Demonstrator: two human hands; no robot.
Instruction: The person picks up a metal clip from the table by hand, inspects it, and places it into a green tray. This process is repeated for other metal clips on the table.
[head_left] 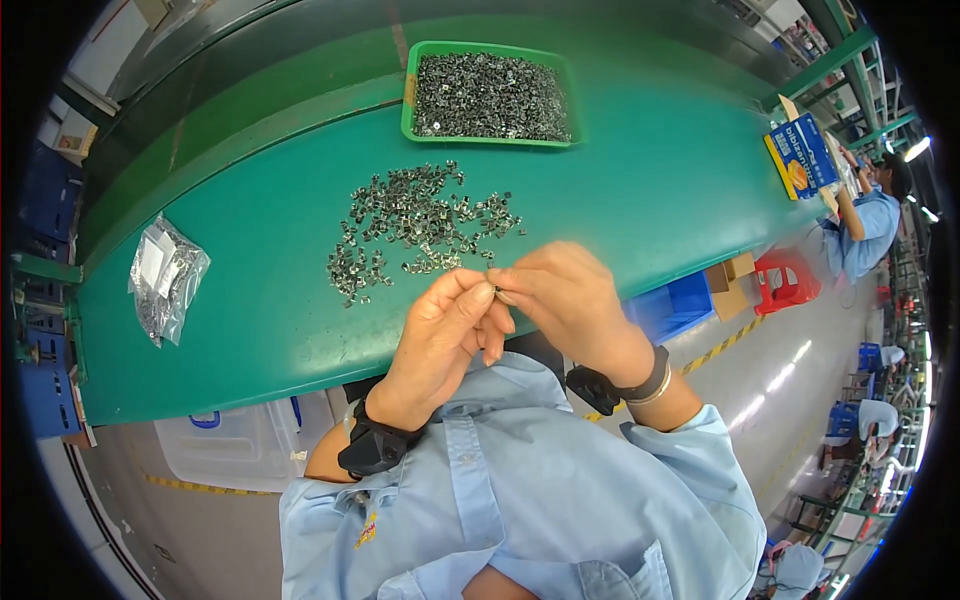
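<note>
My left hand (447, 330) and my right hand (565, 300) meet at the near edge of the green table, fingertips pinched together. Between them is a tiny dark metal part (497, 289), mostly covered by the fingers, so its exact kind does not show. Just beyond my hands a loose pile of small shiny metal parts (415, 210) is spread over the tabletop. Farther back stands a green tray (490, 144) heaped with many more small metal parts.
A clear plastic bag of small parts (165, 280) lies at the left on the green table (260, 330). A blue and yellow carton (800, 155) stands at the right end, near a co-worker (868, 225). Below the edge are a blue bin (672, 307) and a red stool (785, 280).
</note>
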